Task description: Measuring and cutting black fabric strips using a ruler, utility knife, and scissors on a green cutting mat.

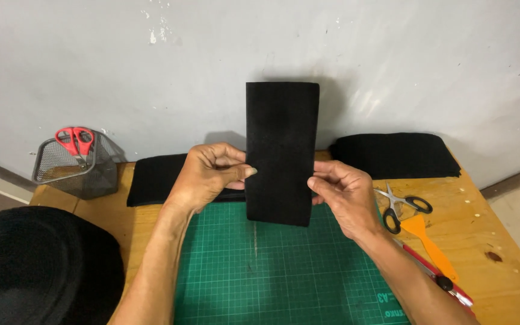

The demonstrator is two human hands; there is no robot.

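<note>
Head view, only one cam. Centre of frame: black cloth strip [281,153], folded, held upright w/ its long side vertical, top edge against the grey wall [151,66], bottom edge just above the green cutting mat [272,271]. Left hand [209,174] pinches the strip's left edge, thumb on front, fingers curled behind; grip closed on the cloth. Right hand [344,195] pinches the lower right edge, thumb and forefinger tight on it, other fingers loosely bent. Both forearms come up from bottom of frame over the mat.

Behind the hands, more black fabric [154,177] lies along the back of the wooden surface [501,253], left of centre; a second black bundle [395,155] sits right of centre against the wall. Upper left: wire mesh basket [76,168] w/ red-handled scissors [74,139] standing in it. Right side: black-handled scissors [401,207] just beside the right hand, orange scraper [428,244] below them, red-and-black cutter [443,280] partly under the right forearm. Lower left corner: dark rounded shape [37,268], can't tell what it is.
</note>
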